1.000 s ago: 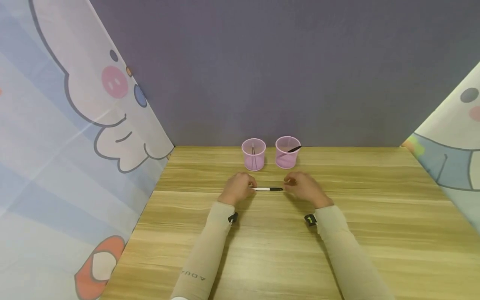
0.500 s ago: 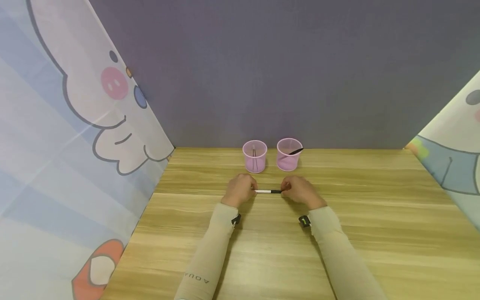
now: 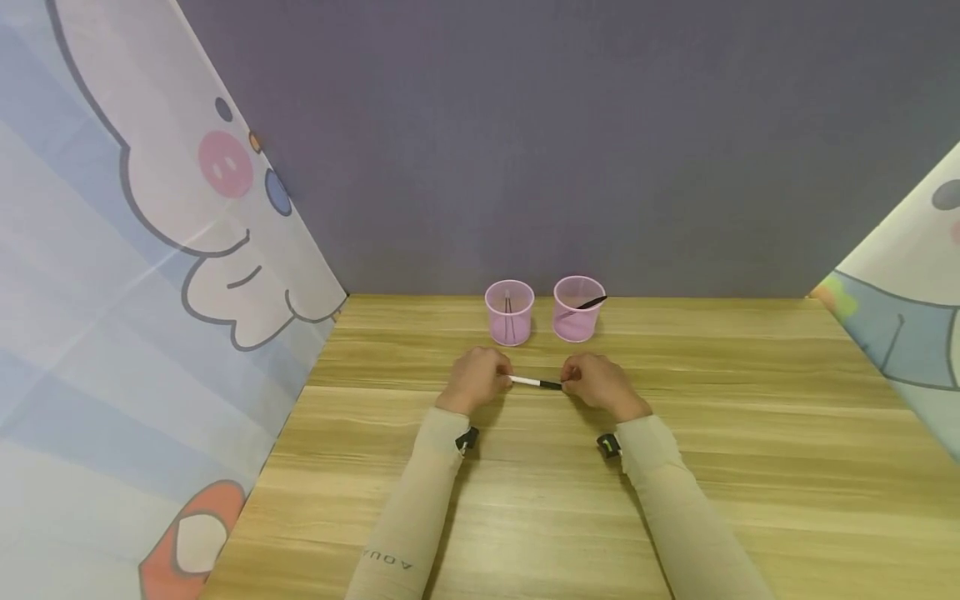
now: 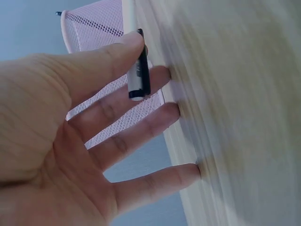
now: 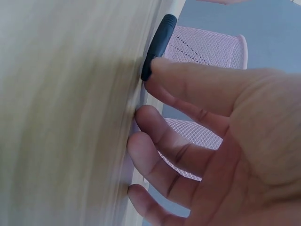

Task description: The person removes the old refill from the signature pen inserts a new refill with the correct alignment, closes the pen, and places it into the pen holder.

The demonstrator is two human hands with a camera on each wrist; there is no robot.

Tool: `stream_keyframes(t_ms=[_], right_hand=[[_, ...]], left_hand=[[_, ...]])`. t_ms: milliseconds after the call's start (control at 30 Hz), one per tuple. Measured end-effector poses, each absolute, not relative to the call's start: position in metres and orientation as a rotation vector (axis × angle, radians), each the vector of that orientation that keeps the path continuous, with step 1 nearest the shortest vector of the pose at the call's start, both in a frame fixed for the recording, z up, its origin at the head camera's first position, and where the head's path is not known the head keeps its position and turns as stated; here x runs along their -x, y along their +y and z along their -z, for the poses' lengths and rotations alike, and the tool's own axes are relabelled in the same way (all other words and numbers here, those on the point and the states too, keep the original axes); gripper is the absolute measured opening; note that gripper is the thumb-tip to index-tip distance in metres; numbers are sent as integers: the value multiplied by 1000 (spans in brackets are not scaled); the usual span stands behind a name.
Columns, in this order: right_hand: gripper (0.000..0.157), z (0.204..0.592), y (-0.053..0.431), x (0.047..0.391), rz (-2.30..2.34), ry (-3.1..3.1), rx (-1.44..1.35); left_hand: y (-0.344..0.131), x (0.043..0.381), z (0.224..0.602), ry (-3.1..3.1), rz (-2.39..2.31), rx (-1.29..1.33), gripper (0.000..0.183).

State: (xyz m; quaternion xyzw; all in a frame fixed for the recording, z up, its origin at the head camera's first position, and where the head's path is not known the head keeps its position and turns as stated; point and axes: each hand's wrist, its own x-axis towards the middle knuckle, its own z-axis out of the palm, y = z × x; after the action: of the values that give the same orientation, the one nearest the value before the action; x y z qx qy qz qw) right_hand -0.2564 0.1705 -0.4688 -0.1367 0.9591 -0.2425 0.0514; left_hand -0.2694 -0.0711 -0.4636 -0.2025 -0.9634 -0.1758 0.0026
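Observation:
A marker with a white barrel and a black cap lies between the two hands in the head view, its capped end slightly nearer the person. My left hand pinches the white end between thumb and index finger; the other fingers are spread, tips near the table, in the left wrist view. The black cap is pinched by the thumb and index finger of my right hand. That hand's remaining fingers curve loosely, tips at the table surface.
Behind the hands, two pink mesh cups stand side by side. The left cup contains thin dark sticks; from the right cup a black pen leans out. A grey panel rises at the back of the wooden table.
My right hand has moved left and taken hold of the marker's black cap. The marker now tilts slightly, its white end farther away than its cap.

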Motion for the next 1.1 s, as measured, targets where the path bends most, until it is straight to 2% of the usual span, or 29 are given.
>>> stream_keyframes(t_ms=[533, 1100], right_hand=[[13, 462, 176, 253, 884, 2857, 536], [14, 447, 180, 254, 968, 2853, 479]], left_hand=[[-78, 271, 455, -2976, 752, 682, 9], [-78, 272, 451, -2908, 748, 745, 13]])
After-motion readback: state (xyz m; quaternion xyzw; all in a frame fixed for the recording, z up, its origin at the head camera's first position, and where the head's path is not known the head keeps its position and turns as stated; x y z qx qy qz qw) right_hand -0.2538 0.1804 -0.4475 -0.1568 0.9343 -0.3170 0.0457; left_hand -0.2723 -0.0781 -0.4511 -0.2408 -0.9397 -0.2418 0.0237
